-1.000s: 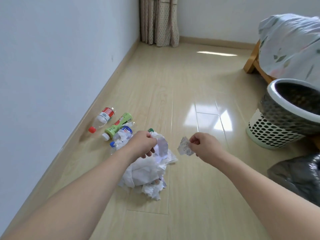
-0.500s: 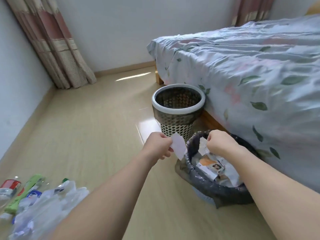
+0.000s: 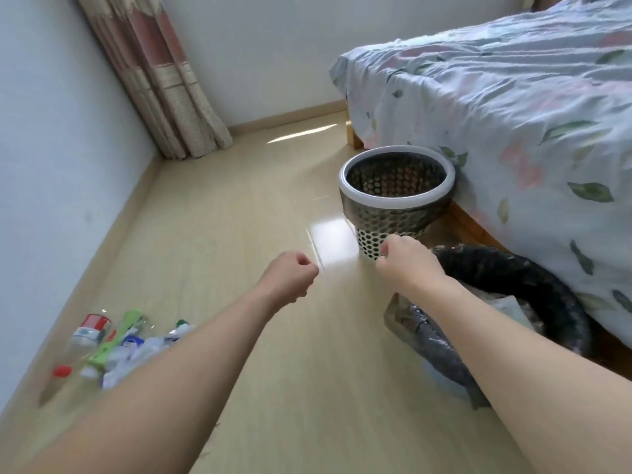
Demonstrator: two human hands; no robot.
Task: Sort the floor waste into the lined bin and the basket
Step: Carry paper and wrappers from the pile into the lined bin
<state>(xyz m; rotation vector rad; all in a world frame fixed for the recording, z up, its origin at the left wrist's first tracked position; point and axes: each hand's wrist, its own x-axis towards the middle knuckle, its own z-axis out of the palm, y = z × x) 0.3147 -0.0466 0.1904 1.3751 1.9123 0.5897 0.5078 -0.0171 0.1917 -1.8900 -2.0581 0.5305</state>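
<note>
My left hand (image 3: 290, 278) hovers over the bare floor, fingers curled into a loose fist with no paper showing in it. My right hand (image 3: 407, 261) is also curled, above the near-left rim of the lined bin (image 3: 533, 278), a bin with a black bag and scraps of paper inside. Just beyond it stands the perforated basket (image 3: 396, 200) with a white rim. On the floor at the lower left lie plastic bottles (image 3: 92, 331) and crumpled white paper (image 3: 136, 354), partly hidden by my left forearm.
A bed (image 3: 513, 107) with a leaf-print cover fills the right side, its wooden frame right behind the bin and basket. A wall (image 3: 51, 165) runs along the left, and curtains (image 3: 157, 80) hang in the far corner.
The view swung from the waste pile to the bins. The white paper pieces that both hands pinched are no longer seen; both hands have pulled back leftward from over the lined bin.
</note>
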